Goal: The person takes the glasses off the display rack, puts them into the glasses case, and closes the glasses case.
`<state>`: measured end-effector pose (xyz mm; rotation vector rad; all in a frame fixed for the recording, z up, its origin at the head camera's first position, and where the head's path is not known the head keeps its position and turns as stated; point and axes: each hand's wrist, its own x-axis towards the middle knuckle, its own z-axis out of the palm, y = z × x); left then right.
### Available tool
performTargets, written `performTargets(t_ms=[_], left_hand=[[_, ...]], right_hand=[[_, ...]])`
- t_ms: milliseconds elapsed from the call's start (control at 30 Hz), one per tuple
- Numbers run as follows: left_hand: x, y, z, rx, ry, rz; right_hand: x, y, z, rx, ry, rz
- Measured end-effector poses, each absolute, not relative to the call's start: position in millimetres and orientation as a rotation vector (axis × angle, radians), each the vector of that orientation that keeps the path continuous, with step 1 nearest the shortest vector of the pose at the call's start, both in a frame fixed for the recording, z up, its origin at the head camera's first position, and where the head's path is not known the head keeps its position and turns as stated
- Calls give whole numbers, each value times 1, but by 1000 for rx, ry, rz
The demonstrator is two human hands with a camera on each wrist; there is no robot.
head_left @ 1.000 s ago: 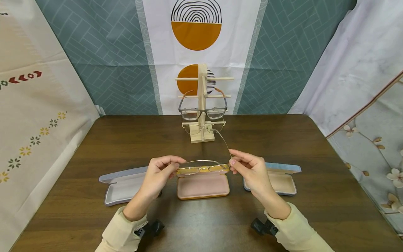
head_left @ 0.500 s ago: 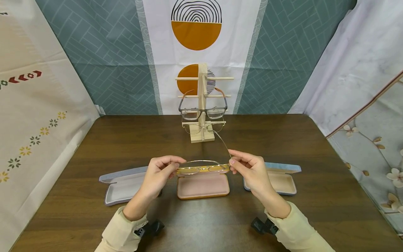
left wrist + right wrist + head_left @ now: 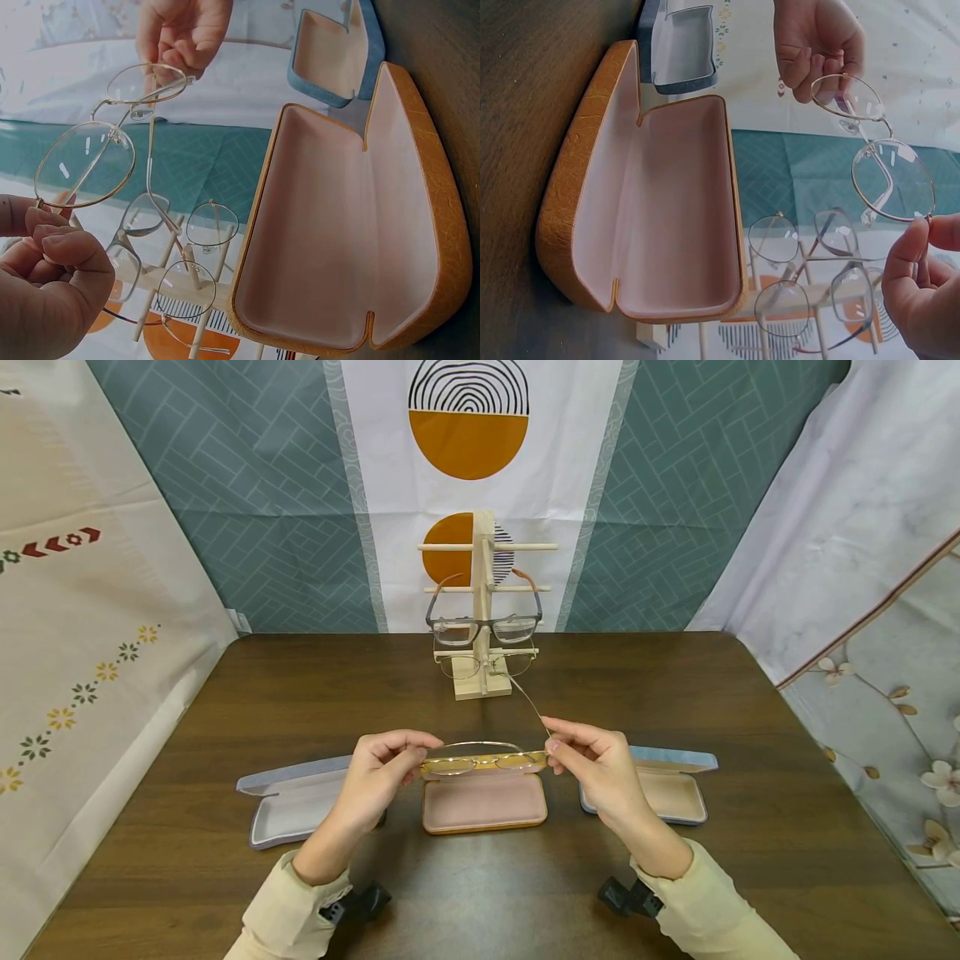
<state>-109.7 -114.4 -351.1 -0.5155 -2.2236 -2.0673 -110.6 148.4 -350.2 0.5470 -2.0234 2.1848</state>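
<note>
Wire-rimmed gold eyeglasses (image 3: 484,762) are held in the air above the open orange glasses case (image 3: 484,805). My left hand (image 3: 378,777) pinches one end of the frame between thumb and fingers. At the other end, my right hand (image 3: 596,768) pinches the frame near the hinge, with its fingertips against the temple on that side. The temple at the left hand lies folded across behind the lenses; the right-hand one slants out toward the stand. Pink lining shows inside the case, and the left wrist view gives both round lenses (image 3: 85,163).
Open glasses cases stand on either side: a grey-blue one (image 3: 296,814) at left, a light-blue one (image 3: 675,793) at right. Behind is a wooden display stand (image 3: 482,685) bearing dark-framed glasses (image 3: 483,628) above thin-rimmed ones (image 3: 459,668). All sit on a brown table (image 3: 337,685).
The right-hand temple has swung slightly inward, to the left, its tip shifting the same way. Both hands and the lens frame have stayed almost in place.
</note>
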Motion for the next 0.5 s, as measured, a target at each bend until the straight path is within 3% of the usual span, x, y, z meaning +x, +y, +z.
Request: performTargets(t_ms=[500], left_hand=[[-109,-114,-350,-521,-2212,-2087]], right_hand=[[-111,149,-350,550,-2059,2165]])
